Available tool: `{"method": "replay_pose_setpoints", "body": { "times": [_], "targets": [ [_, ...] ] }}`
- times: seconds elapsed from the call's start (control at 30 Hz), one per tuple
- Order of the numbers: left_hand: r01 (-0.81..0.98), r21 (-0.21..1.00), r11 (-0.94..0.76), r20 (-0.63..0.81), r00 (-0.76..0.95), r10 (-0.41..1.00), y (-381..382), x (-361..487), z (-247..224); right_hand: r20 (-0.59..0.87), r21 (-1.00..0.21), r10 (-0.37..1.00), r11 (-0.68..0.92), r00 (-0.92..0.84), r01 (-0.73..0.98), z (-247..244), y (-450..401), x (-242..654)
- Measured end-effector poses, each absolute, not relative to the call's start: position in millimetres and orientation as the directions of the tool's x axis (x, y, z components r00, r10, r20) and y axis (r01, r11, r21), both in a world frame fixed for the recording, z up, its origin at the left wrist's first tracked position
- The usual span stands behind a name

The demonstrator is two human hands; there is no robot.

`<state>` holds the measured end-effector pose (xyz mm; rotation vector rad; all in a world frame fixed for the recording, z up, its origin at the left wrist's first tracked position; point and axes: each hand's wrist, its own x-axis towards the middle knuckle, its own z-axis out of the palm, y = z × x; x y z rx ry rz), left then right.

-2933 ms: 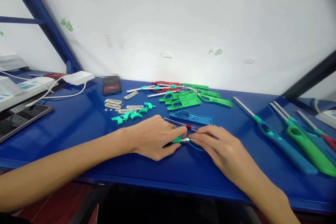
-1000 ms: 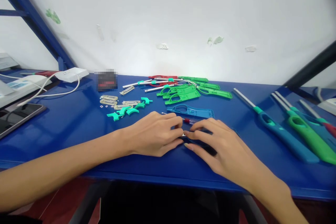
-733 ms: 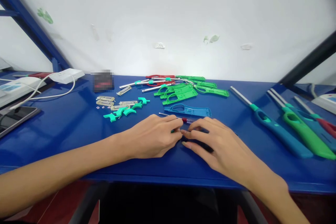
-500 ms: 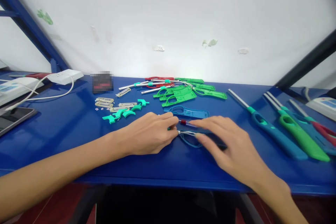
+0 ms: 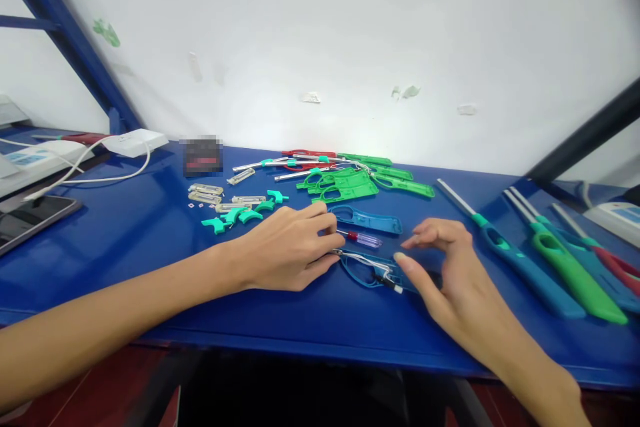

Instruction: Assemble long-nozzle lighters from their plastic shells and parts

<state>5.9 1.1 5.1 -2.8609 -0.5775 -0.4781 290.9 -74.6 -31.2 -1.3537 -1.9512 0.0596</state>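
One dark box [image 5: 201, 157] is too blurred to read. The surface [image 5: 280, 323] holds five teal triggers [image 5: 250, 215], four lighters [image 5: 537, 273], one screwdriver [image 5: 367, 240]. The left hand [image 5: 303, 247] pinches one open blue casing's [image 5: 400, 273] end; the right hand [image 5: 450, 273], spread, is beside it.

Mid-frame, the left hand [image 5: 300, 250] pinches one end of a blue shell [image 5: 407, 281] with white wires [image 5: 364, 257]; the right hand [image 5: 450, 270], fingers apart, is by the other end; lighters [image 5: 577, 273] lie at frame right
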Motion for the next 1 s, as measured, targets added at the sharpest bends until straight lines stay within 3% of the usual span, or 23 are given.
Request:
{"method": "replay_pose_setpoints", "body": {
  "times": [0.3, 1.0],
  "targets": [
    [0.390, -0.051, -0.920, 0.304, 0.883, 0.357, 2.4, 6.8, -1.7, 0.404, -0.444, 0.861, 0.480, -0.309, 0.756, -22.4, -73.7, 292.1],
    [0.384, -0.055, -0.922, 0.314, 0.883, 0.349, 3.2, 7.7, -2.0, 0.395, -0.478, 0.858, 0.497, -0.328, 0.724, -25.0, -70.8, 299.0]
  ]
}}
